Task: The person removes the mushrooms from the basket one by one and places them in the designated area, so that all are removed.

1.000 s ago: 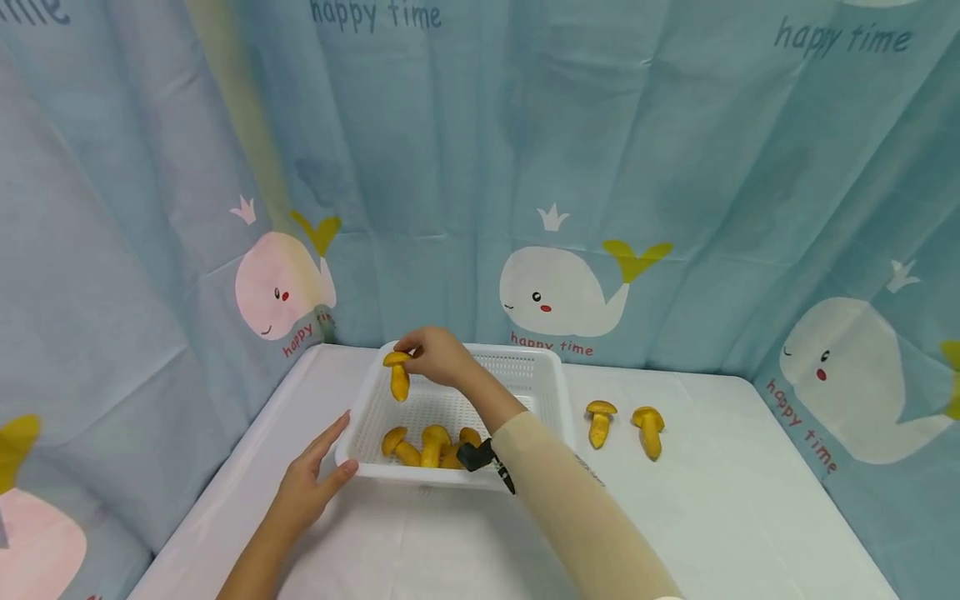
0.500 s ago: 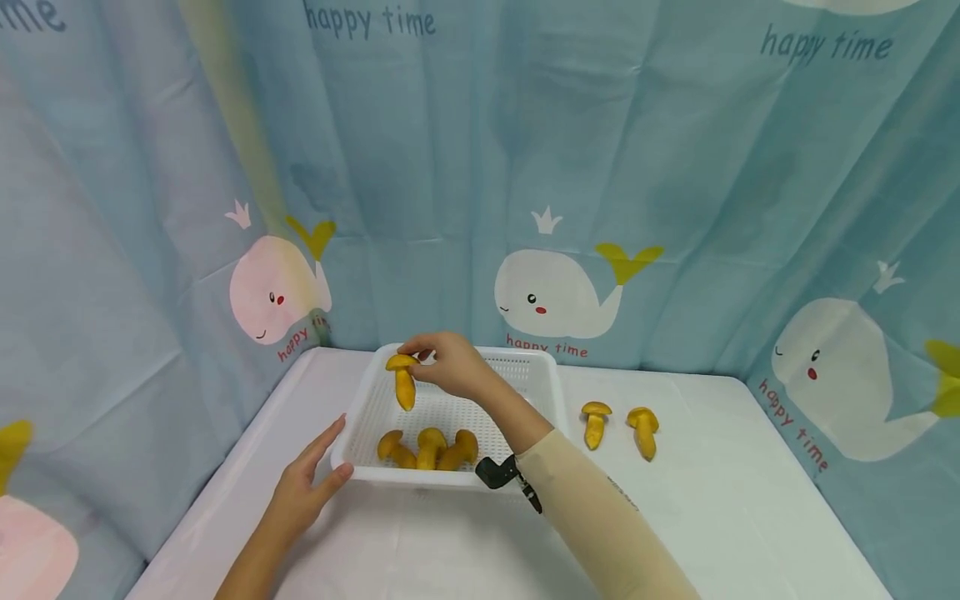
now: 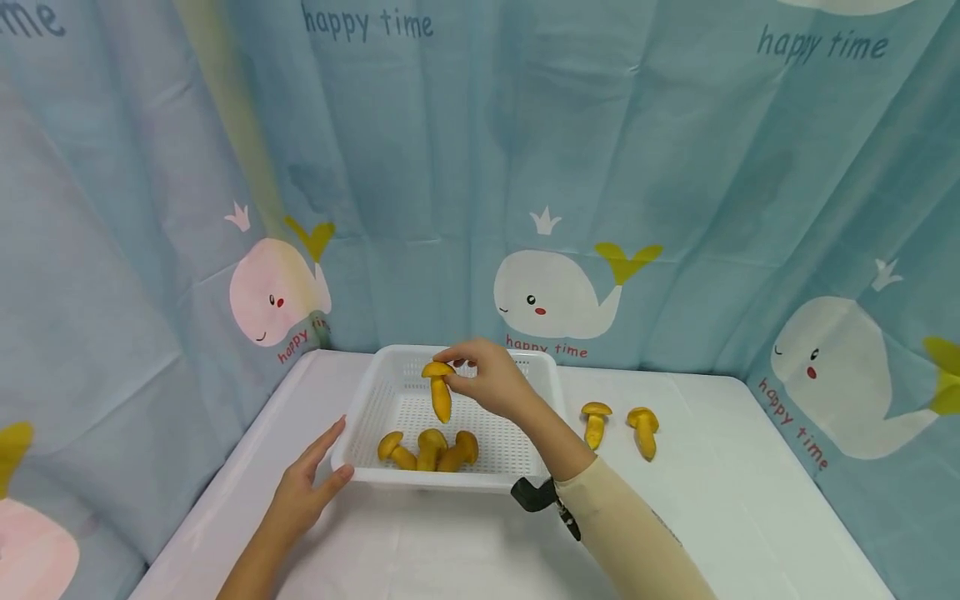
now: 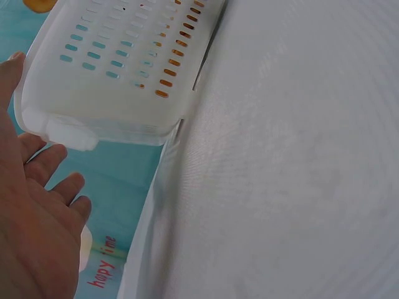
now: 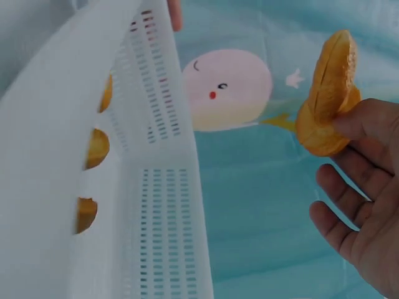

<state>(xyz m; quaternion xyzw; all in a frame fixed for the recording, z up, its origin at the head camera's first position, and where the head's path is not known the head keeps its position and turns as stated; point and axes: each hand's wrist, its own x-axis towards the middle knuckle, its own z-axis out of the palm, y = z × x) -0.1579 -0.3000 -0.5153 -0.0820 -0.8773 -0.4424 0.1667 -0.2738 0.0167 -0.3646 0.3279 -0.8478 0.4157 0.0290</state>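
Observation:
My right hand (image 3: 491, 379) pinches a yellow mushroom (image 3: 441, 400) by its cap, holding it stem down above the white perforated basket (image 3: 525, 481). In the right wrist view the same mushroom (image 5: 327, 93) sits between thumb and fingers, the other fingers loosely bent. Along the basket's near side lie three more mushrooms (image 3: 431, 450). My left hand (image 3: 300, 492) is at the basket's left front corner, thumb and fingertips right at the rim, fingers fairly straight. The left wrist view shows that hand (image 4: 37, 205) beside the basket's corner.
Two further mushrooms, one (image 3: 596, 425) nearer the basket and one (image 3: 645, 432) beyond it, lie on the white table (image 3: 735, 500) to the right. A blue curtain (image 3: 420, 167) printed with whales hangs close behind and at both sides. A black device (image 3: 543, 500) is strapped to my right wrist.
My right hand has moved rightward and slightly nearer with the mushroom, from the basket's far left toward its middle. The left hand stays at the corner.

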